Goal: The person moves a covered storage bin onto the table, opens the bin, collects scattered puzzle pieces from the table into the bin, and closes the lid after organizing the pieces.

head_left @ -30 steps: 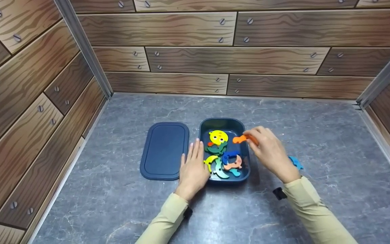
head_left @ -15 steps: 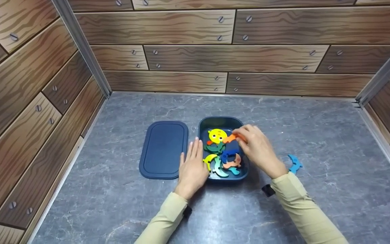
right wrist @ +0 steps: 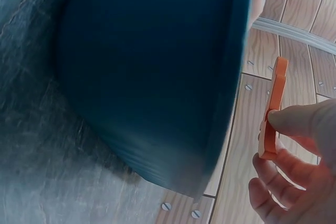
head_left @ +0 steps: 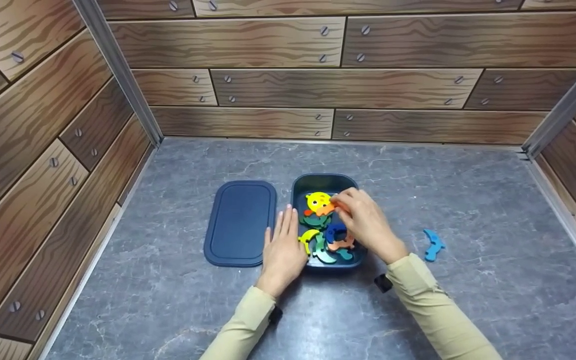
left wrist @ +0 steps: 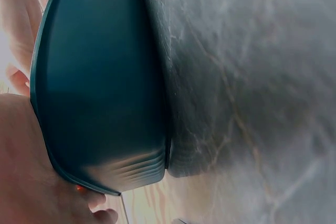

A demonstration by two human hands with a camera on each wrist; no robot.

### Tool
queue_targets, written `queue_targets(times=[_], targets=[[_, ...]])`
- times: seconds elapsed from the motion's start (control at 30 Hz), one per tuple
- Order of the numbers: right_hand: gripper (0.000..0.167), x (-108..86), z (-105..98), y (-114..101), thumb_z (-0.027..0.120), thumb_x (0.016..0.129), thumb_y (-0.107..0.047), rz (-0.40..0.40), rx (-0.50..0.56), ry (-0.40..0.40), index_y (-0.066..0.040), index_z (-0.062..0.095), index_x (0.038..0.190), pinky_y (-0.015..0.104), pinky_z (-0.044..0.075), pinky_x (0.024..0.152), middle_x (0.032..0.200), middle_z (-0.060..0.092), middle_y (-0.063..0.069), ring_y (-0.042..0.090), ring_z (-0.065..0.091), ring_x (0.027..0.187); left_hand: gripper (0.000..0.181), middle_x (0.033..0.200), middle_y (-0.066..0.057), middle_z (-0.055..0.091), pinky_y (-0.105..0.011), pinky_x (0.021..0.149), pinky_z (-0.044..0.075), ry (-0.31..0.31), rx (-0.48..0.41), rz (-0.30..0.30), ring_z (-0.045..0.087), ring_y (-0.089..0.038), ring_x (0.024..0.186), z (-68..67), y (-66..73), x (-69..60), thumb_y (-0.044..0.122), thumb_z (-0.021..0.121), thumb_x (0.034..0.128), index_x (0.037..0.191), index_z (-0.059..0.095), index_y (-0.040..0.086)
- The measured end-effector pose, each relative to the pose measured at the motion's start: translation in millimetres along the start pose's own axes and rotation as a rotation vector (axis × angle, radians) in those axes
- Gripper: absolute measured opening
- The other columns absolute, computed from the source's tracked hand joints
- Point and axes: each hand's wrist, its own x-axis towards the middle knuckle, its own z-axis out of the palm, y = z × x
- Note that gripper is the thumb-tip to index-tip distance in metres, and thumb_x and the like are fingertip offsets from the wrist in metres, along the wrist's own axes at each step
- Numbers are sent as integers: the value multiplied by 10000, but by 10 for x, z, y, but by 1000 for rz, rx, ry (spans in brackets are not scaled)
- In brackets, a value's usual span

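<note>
Over the dark blue box, my right hand pinches an orange puzzle piece between thumb and fingers. My left hand lies with straight fingers along the box's left rim. Inside the box are a round yellow face piece, a dark green piece, a yellow crescent piece, a light green piece, a blue piece and a peach piece. The right hand covers part of the box's right side.
The flat dark blue lid lies left of the box on the grey marbled table. A light blue curved piece lies to the right, beyond the right wrist. Wood-patterned walls enclose the table.
My right hand has moved left with the orange piece, from the box's right rim to above the yellow face. The left hand stays at the left rim.
</note>
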Motion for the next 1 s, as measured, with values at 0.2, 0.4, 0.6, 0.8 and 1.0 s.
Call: queue_targets(times=[0.2,0.4,0.6,0.8,1.0], targets=[[175,18,55,-3,675,939,-108,0,15,-12,-83,733,1103,320,435,686,1012,620,24,201,516,847,652,1648,2,61,-546,1165,152,-16,1,-6,93,-228,1497,-2,-10,0,198,462,1010,1587,166,126],[226,45,91,-6,684,936,-132,5,26,-19,-81,721,1153,334,451,692,1021,627,26,203,528,861,659,1648,3,65,-546,1167,142,-14,-8,-6,91,-224,1497,-4,-5,2,200,468,1005,1587,167,125],[381,2,130,-5,721,913,-179,62,16,-78,-85,661,1277,409,489,785,1164,625,88,259,559,973,656,1647,-5,72,-553,1165,140,-10,-15,-2,95,-232,1497,11,-10,-6,187,473,1002,1584,177,117],[388,-52,107,8,720,912,-154,91,25,-59,-73,653,1285,441,492,822,1187,615,99,279,554,1023,659,1646,-5,63,-551,1166,141,-8,1,-3,94,-237,1496,20,-12,9,217,483,1010,1584,177,113],[371,-149,21,45,698,931,-170,129,53,-43,-92,652,1291,453,482,851,1232,608,89,276,549,1065,664,1647,-7,66,-547,1168,135,-9,1,-9,95,-238,1496,14,-7,6,222,488,1009,1585,175,114]])
